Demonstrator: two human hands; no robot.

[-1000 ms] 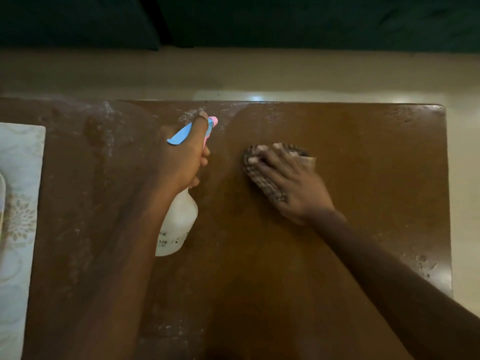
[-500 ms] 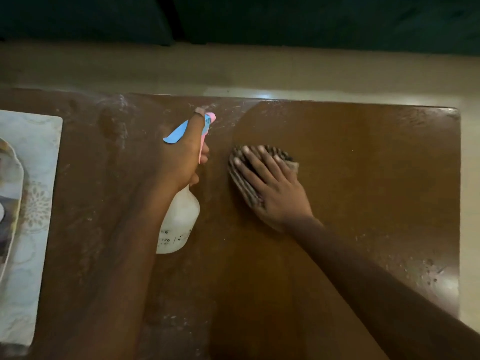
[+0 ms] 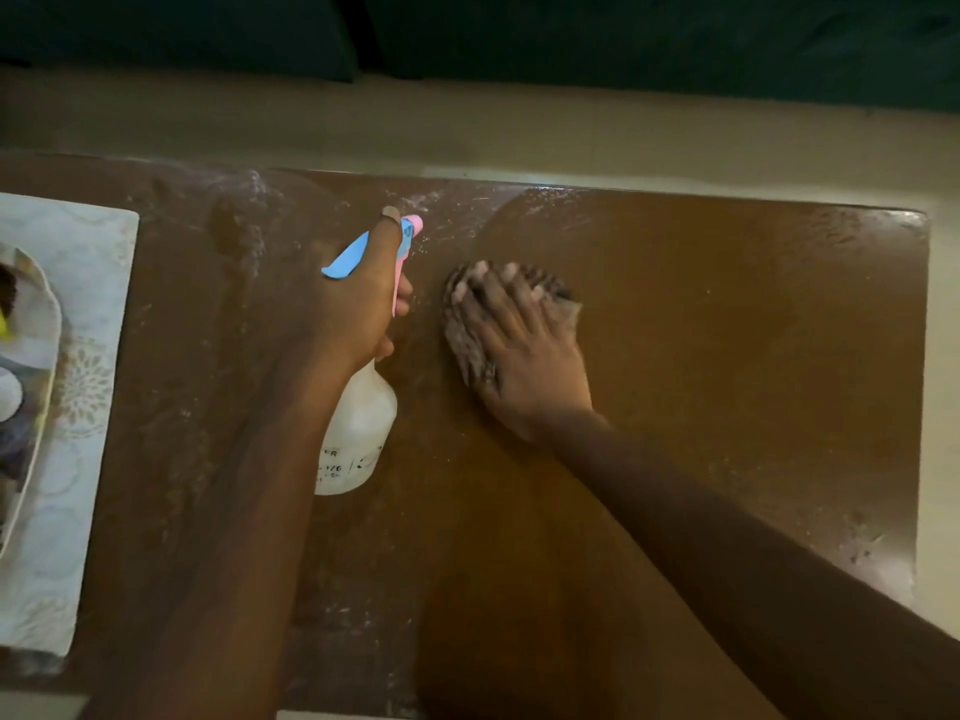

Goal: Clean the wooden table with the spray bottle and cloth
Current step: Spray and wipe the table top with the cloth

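Note:
The wooden table (image 3: 727, 356) fills the view, dusty with white streaks on its left half and darker and smoother on its right half. My left hand (image 3: 358, 304) grips the neck of a white spray bottle (image 3: 356, 433) with a blue and pink trigger head, nozzle pointing towards the far edge. My right hand (image 3: 519, 345) presses flat, fingers straight, on a folded checked cloth (image 3: 467, 350) just right of the bottle. Most of the cloth is hidden under the hand.
A pale patterned placemat (image 3: 78, 407) lies at the table's left edge with a tray (image 3: 36, 407) of small items on it. Beige floor (image 3: 519, 137) lies beyond the far edge, then a dark sofa (image 3: 623, 44). White specks mark the right corner (image 3: 867, 543).
My right hand has slid the cloth leftwards, closer to the bottle. The left hand keeps the bottle in the same grip. The view has shifted slightly, showing more of the placemat.

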